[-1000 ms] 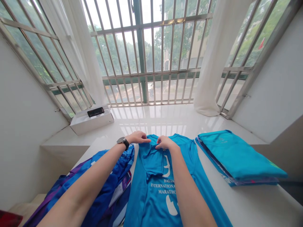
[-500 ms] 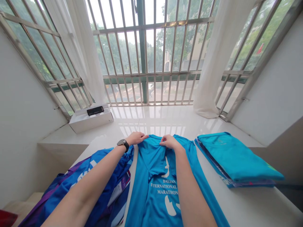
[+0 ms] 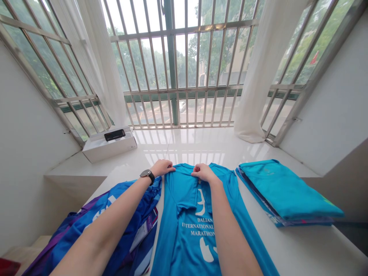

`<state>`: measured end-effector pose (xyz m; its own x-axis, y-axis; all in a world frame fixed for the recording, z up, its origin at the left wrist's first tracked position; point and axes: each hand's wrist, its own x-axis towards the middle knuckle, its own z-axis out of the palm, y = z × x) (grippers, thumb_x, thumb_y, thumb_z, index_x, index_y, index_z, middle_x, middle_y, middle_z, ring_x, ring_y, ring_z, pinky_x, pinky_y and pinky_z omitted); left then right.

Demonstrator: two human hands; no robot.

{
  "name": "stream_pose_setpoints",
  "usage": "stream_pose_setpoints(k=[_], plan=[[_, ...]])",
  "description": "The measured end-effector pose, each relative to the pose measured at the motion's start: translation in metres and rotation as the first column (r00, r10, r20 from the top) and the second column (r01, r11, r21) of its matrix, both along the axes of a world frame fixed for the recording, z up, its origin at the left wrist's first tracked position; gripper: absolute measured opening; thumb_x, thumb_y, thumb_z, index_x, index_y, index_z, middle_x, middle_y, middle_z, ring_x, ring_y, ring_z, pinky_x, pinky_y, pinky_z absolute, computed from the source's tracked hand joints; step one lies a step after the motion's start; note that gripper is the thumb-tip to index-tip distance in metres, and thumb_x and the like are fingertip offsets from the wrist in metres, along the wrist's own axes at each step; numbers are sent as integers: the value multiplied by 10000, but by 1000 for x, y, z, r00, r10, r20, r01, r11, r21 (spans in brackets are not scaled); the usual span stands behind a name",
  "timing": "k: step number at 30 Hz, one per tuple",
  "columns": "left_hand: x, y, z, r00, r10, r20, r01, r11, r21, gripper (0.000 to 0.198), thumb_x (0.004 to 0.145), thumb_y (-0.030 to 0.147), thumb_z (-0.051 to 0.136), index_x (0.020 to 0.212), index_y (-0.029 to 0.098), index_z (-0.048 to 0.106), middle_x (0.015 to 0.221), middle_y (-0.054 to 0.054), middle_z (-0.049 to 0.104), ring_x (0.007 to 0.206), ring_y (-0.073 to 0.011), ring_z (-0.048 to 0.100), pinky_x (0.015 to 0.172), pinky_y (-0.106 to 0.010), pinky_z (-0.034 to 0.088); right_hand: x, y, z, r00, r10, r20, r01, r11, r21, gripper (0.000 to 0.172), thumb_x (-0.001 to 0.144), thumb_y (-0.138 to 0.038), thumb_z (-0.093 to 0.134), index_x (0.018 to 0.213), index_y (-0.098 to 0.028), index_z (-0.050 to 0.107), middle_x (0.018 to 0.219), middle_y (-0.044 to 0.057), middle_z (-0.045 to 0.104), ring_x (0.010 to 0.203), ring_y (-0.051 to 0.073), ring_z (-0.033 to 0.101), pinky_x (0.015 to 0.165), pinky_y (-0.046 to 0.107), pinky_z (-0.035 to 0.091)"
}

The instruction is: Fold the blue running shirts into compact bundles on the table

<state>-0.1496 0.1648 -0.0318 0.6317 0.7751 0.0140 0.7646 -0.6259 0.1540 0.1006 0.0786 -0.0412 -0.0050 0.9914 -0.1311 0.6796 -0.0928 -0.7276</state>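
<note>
A turquoise T-shirt (image 3: 172, 234) lies flat on the white surface, its front printed with white "Dalian International Marathon" lettering. My left hand (image 3: 162, 167) grips the top edge near the collar, with a black-faced wristwatch (image 3: 147, 176) on that wrist. My right hand (image 3: 203, 172) pinches the collar area, a short way to the right. A folded flap of the shirt hangs below the collar between them. Under my left forearm lies a crumpled blue and purple garment (image 3: 86, 226).
To the right sits a folded turquoise shirt on a stack of garments (image 3: 287, 191). A white box (image 3: 109, 149) at the back left holds a black phone-like device (image 3: 114, 135). Barred windows and white curtains (image 3: 258, 76) stand behind the glossy white sill (image 3: 184, 147).
My hands have drawn slightly apart along the collar. The shirt's bunched fold now looks flatter and more stretched, and the view has shifted a little.
</note>
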Motion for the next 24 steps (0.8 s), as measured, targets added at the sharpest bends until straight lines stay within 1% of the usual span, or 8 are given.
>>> stream_pose_setpoints(k=[3, 6, 9, 12, 15, 18, 21, 24], plan=[[4, -11, 3, 1000, 22, -10, -21, 997, 69, 269, 931, 422, 577, 844, 198, 697, 832, -66, 710, 866, -250, 657, 829, -342, 432, -3, 1, -1, 998, -17, 57, 15, 999, 33, 96, 721, -214, 778, 743, -180, 690, 771, 21, 708, 709, 145, 648, 623, 220, 457], [10, -29, 14, 999, 49, 17, -51, 989, 139, 290, 971, 432, 523, 1013, 197, 689, 1015, -99, 707, 1013, -272, 633, 915, -383, 433, -5, -1, 9, 993, -49, 104, 38, 994, 105, 127, 719, -215, 770, 817, -177, 699, 866, 54, 720, 790, 180, 662, 673, 246, 475], [13, -56, 33, 997, 65, 50, -74, 977, 198, 343, 982, 445, 506, 1170, 191, 638, 1179, -121, 659, 1128, -280, 590, 975, -403, 434, -7, -7, 39, 988, -90, 123, 58, 968, 245, 177, 778, -242, 721, 935, -167, 689, 1013, 94, 708, 898, 206, 660, 778, 285, 488], [6, -99, 55, 995, 19, 98, -41, 973, 227, 355, 935, 410, 596, 1210, 187, 616, 1239, -123, 628, 1175, -283, 568, 1008, -407, 443, -18, -25, 84, 985, -129, 111, 71, 907, 415, 212, 878, -297, 617, 1049, -179, 658, 1144, 102, 664, 1017, 211, 628, 895, 316, 462], [-10, -158, 73, 975, -13, 222, -31, 980, 197, 298, 918, 370, 617, 1164, 203, 634, 1224, -106, 634, 1133, -267, 596, 993, -401, 470, -41, -58, 125, 987, -121, 104, 38, 810, 585, 225, 933, -339, 533, 1070, -200, 646, 1127, 82, 660, 995, 204, 624, 874, 326, 461], [-34, -232, 80, 894, 52, 446, -92, 994, 67, 246, 952, 348, 548, 1128, 207, 644, 1114, -81, 677, 1005, -227, 648, 909, -357, 513, -64, -96, 151, 978, -4, 206, -130, 766, 630, 186, 919, -335, 563, 977, -197, 673, 1018, 64, 688, 931, 203, 631, 812, 313, 459], [-66, -312, 70, 740, 212, 638, -151, 977, -150, 262, 959, 394, 523, 1050, 202, 676, 988, -58, 713, 874, -198, 668, 821, -306, 533, -73, -129, 159, 948, 29, 315, -210, 802, 558, 193, 922, -331, 570, 950, -180, 687, 995, 58, 695, 931, 195, 625, 795, 282, 438], [-96, -390, 42, 593, 405, 696, -155, 906, -395, 351, 946, 489, 514, 897, 191, 692, 841, -51, 716, 762, -188, 666, 730, -276, 544, -69, -159, 150, 939, -39, 342, -148, 852, 503, 213, 935, -322, 544, 942, -169, 693, 964, 57, 703, 906, 186, 627, 782, 260, 424]])
